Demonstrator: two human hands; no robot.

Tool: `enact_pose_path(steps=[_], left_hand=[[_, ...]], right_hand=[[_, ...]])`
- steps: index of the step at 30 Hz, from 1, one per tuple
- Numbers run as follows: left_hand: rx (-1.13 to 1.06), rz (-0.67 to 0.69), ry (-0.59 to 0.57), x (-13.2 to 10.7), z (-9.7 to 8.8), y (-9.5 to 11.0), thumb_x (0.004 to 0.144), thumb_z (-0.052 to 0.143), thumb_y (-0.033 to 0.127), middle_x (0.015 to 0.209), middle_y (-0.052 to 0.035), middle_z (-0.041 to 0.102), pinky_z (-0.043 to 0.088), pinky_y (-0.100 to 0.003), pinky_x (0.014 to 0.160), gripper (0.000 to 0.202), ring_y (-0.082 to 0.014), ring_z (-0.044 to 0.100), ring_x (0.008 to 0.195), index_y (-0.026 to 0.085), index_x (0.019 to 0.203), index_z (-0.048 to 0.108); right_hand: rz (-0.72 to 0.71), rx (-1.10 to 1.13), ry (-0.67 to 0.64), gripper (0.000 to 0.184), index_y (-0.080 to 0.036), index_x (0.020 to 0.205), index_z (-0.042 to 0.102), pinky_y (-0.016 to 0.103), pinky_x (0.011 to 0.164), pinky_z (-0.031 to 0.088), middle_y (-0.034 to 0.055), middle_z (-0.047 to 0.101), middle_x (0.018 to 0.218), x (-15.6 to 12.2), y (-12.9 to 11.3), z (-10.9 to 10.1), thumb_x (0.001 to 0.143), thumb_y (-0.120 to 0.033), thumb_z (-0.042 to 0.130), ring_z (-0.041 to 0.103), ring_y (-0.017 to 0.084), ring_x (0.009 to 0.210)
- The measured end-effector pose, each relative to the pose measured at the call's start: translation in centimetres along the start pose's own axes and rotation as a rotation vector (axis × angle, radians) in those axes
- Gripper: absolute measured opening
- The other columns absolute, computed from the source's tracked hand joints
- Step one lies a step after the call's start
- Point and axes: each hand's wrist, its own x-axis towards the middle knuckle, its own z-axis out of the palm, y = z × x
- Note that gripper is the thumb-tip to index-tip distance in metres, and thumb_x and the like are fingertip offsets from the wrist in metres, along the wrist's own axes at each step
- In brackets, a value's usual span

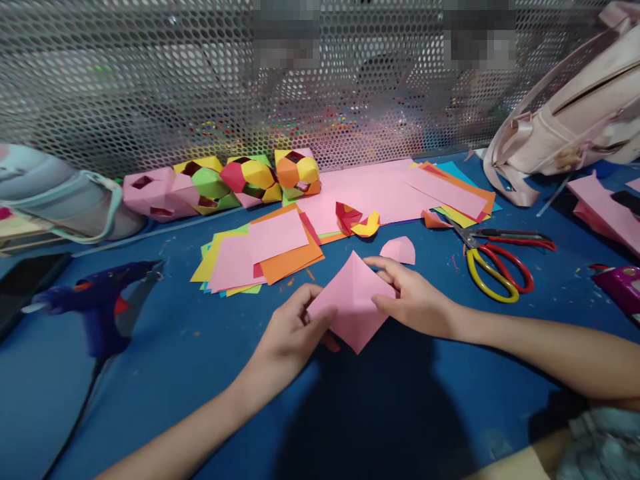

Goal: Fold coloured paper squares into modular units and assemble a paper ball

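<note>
A pink square of paper (354,310) is held between my two hands, one corner pointing toward me and creases running through its middle. My left hand (295,327) pinches the left corner, thumb on top and fingers underneath. On the opposite corner, my right hand (413,293) grips with its thumb in front and fingers behind. Just beyond the right hand lies a rounded pink paper piece (399,251). Small folded red and yellow paper pieces (357,221) sit farther back. A fanned stack of coloured paper squares (235,263) rests left of centre.
Folded paper balls (250,179) line the perforated metal panel (200,87). A blue glue gun (100,300) stands at left with its cord. Scissors with red and yellow handles (493,267) lie at right. A pale backpack (575,100) leans at back right; a tumbler (65,193) is at left.
</note>
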Motion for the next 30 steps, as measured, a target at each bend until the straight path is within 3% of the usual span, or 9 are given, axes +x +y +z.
enact_pose_path(steps=[4,8,11,14,18,21,24,26,30], left_hand=[[0.302,0.200,0.097,0.8,-0.7,-0.6,0.082,0.050,0.038,0.063,0.0024,0.054,0.039,-0.024,0.052,0.021,-0.0128,0.053,0.055,0.019,0.074,0.054],[0.499,0.364,0.044,1.4,-0.8,-0.8,0.084,0.045,0.031,0.068,0.0001,0.055,0.039,-0.025,0.058,0.020,-0.0135,0.051,0.062,0.019,0.071,0.055],[0.558,0.387,0.023,1.7,-0.9,-0.8,0.083,0.044,0.028,0.067,-0.0001,0.056,0.039,-0.025,0.059,0.019,-0.0140,0.051,0.063,0.019,0.071,0.056],[0.555,0.327,0.013,1.8,-1.3,-0.9,0.082,0.046,0.028,0.067,0.0000,0.059,0.040,-0.025,0.058,0.017,-0.0143,0.053,0.063,0.019,0.074,0.057],[0.562,0.320,0.022,1.9,-1.7,-1.0,0.081,0.047,0.028,0.068,-0.0002,0.060,0.041,-0.025,0.059,0.015,-0.0147,0.055,0.063,0.018,0.078,0.058],[0.638,0.398,0.031,2.1,-1.7,-1.2,0.083,0.045,0.029,0.068,-0.0014,0.061,0.041,-0.027,0.060,0.018,-0.0160,0.055,0.064,0.019,0.078,0.058],[0.693,0.495,0.023,2.1,-1.6,-1.3,0.085,0.042,0.030,0.069,-0.0027,0.062,0.041,-0.028,0.062,0.021,-0.0171,0.055,0.066,0.019,0.078,0.058],[0.702,0.526,0.008,2.2,-1.6,-1.4,0.086,0.041,0.029,0.071,-0.0031,0.063,0.041,-0.029,0.064,0.021,-0.0173,0.056,0.068,0.019,0.077,0.058],[0.647,0.494,-0.018,2.3,-2.0,-1.2,0.085,0.044,0.025,0.074,-0.0031,0.065,0.042,-0.028,0.067,0.018,-0.0166,0.057,0.070,0.018,0.078,0.059]], right_hand=[[-0.010,-0.099,-0.005,0.053,-0.023,0.124,0.044,0.031,0.077,0.045,0.0027,0.062,0.105,0.2,0.2,-0.5,0.074,-0.012,0.053,0.059,0.017,0.089],[0.000,-0.112,0.023,0.049,-0.022,0.123,0.046,0.033,0.082,0.044,0.0035,0.062,0.102,0.5,0.7,-0.3,0.076,-0.023,0.059,0.058,0.019,0.095],[-0.018,-0.096,0.029,0.049,-0.020,0.122,0.046,0.032,0.087,0.042,0.0052,0.059,0.110,0.7,1.0,-0.2,0.075,-0.017,0.058,0.055,0.018,0.102],[-0.065,-0.154,0.012,0.044,-0.020,0.114,0.052,0.028,0.082,0.044,0.0034,0.061,0.101,0.7,1.1,-0.4,0.072,-0.007,0.052,0.057,0.015,0.092],[-0.254,-0.345,0.001,0.025,-0.017,0.091,0.059,0.028,0.073,0.043,0.0038,0.061,0.087,0.8,1.1,-0.6,0.072,-0.004,0.050,0.055,0.015,0.080],[-0.395,-0.419,0.022,0.009,-0.015,0.087,0.058,0.030,0.074,0.043,0.0063,0.061,0.084,0.8,1.0,-0.3,0.078,-0.017,0.057,0.054,0.017,0.080],[-0.380,-0.402,0.116,0.020,-0.015,0.095,0.057,0.030,0.073,0.042,0.0067,0.063,0.090,0.9,0.9,0.1,0.081,-0.028,0.061,0.055,0.017,0.080],[-0.400,-0.385,0.166,0.011,-0.016,0.090,0.057,0.028,0.072,0.042,0.0040,0.064,0.084,0.9,1.0,0.3,0.083,-0.024,0.059,0.056,0.015,0.077],[-0.669,-0.406,0.114,0.009,-0.017,0.079,0.058,0.028,0.073,0.043,0.0039,0.065,0.081,0.7,1.5,-0.2,0.085,-0.015,0.051,0.057,0.014,0.077]])
